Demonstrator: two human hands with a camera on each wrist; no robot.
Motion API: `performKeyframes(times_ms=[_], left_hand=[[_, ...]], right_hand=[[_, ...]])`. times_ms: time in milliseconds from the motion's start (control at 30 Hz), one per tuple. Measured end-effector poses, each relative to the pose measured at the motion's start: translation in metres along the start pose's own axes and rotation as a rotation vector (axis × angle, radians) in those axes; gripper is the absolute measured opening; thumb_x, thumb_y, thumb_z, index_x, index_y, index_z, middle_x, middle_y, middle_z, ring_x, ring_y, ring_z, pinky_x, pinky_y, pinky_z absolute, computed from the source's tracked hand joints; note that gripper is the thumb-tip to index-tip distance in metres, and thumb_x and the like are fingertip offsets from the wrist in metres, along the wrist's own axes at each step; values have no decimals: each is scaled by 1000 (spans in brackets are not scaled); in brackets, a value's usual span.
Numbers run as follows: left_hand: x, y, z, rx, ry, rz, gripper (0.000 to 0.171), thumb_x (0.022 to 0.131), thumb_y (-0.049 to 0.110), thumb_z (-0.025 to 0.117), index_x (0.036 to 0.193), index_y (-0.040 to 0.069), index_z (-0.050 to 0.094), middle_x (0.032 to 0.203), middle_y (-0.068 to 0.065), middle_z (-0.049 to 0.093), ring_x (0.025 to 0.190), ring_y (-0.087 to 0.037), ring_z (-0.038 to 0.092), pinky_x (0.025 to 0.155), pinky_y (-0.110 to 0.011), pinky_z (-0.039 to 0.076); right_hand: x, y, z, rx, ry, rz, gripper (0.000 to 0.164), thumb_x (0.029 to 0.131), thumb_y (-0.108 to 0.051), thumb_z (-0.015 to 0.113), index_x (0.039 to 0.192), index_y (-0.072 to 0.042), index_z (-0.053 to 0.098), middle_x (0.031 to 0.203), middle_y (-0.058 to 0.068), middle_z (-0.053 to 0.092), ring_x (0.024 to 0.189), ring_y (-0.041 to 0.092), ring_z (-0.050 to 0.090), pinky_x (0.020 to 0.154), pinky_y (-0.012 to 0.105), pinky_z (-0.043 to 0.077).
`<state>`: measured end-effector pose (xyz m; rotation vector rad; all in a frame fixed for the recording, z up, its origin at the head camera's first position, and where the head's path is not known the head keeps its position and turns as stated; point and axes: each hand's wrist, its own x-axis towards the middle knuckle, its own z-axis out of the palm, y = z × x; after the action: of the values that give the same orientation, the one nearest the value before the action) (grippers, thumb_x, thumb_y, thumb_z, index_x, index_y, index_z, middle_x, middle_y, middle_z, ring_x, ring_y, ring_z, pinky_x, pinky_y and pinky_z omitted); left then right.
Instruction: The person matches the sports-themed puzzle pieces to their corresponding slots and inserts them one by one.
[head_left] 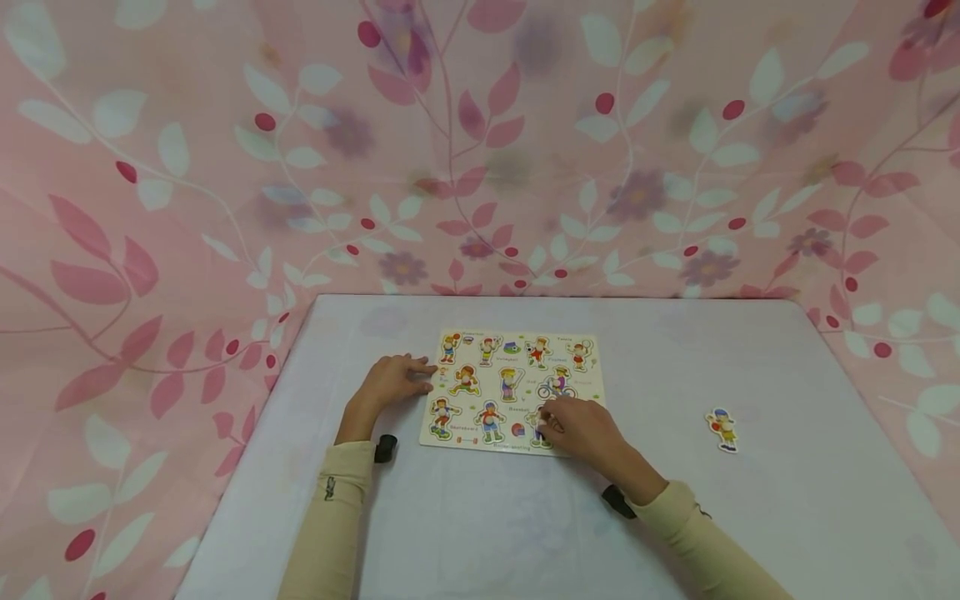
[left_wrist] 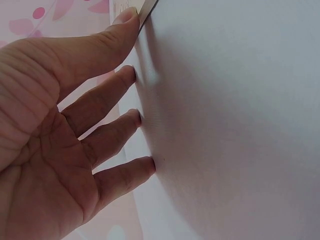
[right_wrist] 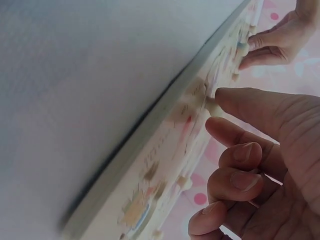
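Note:
A wooden peg puzzle board [head_left: 468,402] lies flat on the table, filled with several knobbed pieces of children doing sports. My left hand [head_left: 390,385] rests at its left edge, thumb [left_wrist: 127,20] on the board's edge and the other fingertips on the tablecloth. Over the lower right corner is my right hand [head_left: 583,427], which pinches the small knob [right_wrist: 212,106] of a puzzle piece [head_left: 535,419] between thumb and index finger. That piece sits at its slot, partly hidden by the hand. The remaining right fingers are curled above the board.
One loose puzzle piece [head_left: 723,430], a child in a blue cap, lies on the white tablecloth [head_left: 480,525] right of the board. Black wrist cameras [head_left: 386,448] sit by both wrists. A pink floral curtain [head_left: 480,150] hangs behind the table's far edge.

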<state>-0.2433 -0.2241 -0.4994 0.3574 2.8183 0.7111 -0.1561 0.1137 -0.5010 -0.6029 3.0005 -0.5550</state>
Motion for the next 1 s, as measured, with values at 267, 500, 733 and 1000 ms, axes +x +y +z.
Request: performKeyframes(times_ms=[267,500,733,1000], left_hand=[[-1,1,0,10,0,8,41,85,27,79,124,16,71,139,-6,57,138,-38,39,115,-53,26],[-1,2,0,-4,-5,-8,40,86,27,78,124,17,71,140,-4,56,139,-36,38,116,-52,25],[-1,2,-1,31,-10,10,40,87,27,77,124,16,71,140,-6,56,138,-38,39,115,-54,26],[1,-2,1,-7,-11,7,40,86,26,78,124,16,71,140,-6,55,139,-38,38,116,-53,23]], right_hand=[[-13,6,-18,53,8,61,16,86,-25,77,98,-16,71,71,-9,53,60,9,44,54,27,37],[-30,28,-37,54,38,102,19,87,-25,76,102,-14,71,70,-7,49,60,10,43,51,27,35],[-51,64,-48,49,37,204,22,88,-26,75,104,-11,70,69,-3,46,61,14,42,50,28,32],[-73,99,-61,42,48,275,23,89,-24,74,105,-8,70,69,0,46,60,16,42,49,29,33]])
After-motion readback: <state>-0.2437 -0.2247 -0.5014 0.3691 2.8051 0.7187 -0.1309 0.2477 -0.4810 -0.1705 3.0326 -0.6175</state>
